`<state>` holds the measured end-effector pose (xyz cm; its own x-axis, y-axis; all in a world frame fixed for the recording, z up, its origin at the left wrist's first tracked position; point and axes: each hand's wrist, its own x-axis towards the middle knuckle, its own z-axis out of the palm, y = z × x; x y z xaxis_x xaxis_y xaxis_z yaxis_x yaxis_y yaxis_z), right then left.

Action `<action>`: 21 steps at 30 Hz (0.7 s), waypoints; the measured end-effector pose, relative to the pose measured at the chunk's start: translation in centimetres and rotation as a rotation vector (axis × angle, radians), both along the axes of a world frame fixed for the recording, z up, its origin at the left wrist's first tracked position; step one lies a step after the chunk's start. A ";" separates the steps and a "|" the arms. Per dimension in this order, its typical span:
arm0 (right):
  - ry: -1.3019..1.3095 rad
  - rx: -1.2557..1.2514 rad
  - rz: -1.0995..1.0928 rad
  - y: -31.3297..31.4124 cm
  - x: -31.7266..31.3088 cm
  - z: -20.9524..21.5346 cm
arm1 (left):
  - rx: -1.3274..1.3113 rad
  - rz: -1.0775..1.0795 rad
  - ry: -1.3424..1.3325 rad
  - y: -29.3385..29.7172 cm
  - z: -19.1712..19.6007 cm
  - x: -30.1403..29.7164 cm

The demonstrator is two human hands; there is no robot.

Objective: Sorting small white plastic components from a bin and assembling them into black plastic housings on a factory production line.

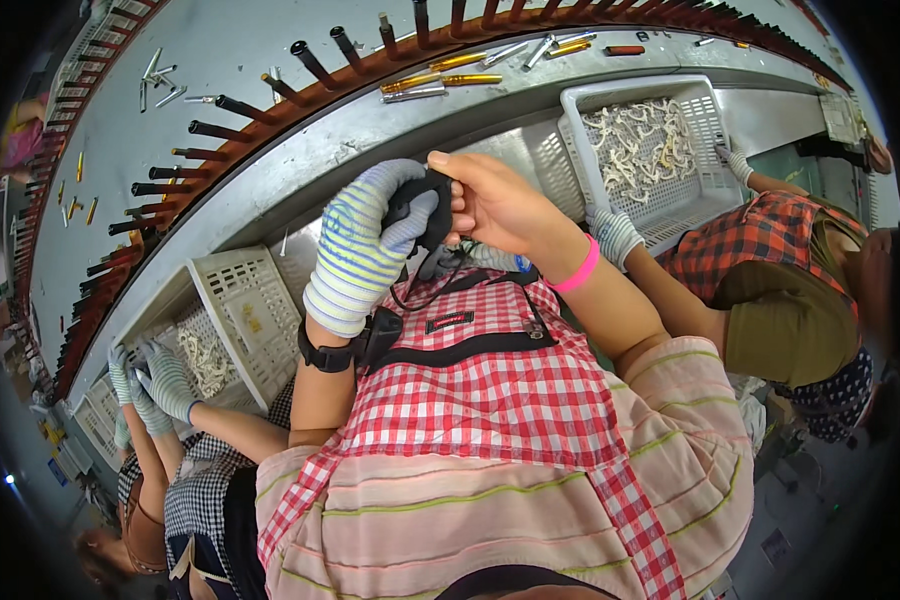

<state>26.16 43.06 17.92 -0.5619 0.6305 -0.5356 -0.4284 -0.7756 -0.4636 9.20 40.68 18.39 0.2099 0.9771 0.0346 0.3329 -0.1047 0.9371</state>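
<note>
My left hand [362,245] wears a striped knit glove and is closed around a small black device [417,207] held up in front of my chest. My right hand [490,200] is bare, with a pink band at the wrist, and pinches the same black device from the right. A black cord [432,280] hangs from the device down onto my red checked apron [490,390]. A black strap sits on my left wrist.
White plastic baskets [695,110] of pale small parts stand on a grey bench. A curved orange rack [300,75] carries dark pegs, with gold tubes [440,80] beside it. A gloved co-worker [160,385] works at the left basket [245,310]; another person in plaid [770,250] sits at right.
</note>
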 end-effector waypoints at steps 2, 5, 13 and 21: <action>-0.066 0.071 0.065 0.1 -0.2 0.1 | 0.020 -0.063 0.071 0.2 -0.3 0.0; -0.282 0.355 0.201 0.1 -0.2 -0.4 | 0.083 -0.110 0.213 0.3 -0.1 0.2; -0.026 0.159 -0.040 -0.1 0.9 -0.2 | 0.363 -0.053 0.259 0.4 -0.4 0.1; -0.114 0.089 -0.602 1.8 8.7 -1.5 | 0.128 0.265 -0.249 -1.0 -2.5 -4.0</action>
<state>34.89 44.85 16.44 -0.0356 0.8640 -0.5023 -0.7229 -0.3693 -0.5839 5.22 39.68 15.89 -0.0793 0.9809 0.1778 0.1275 -0.1669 0.9777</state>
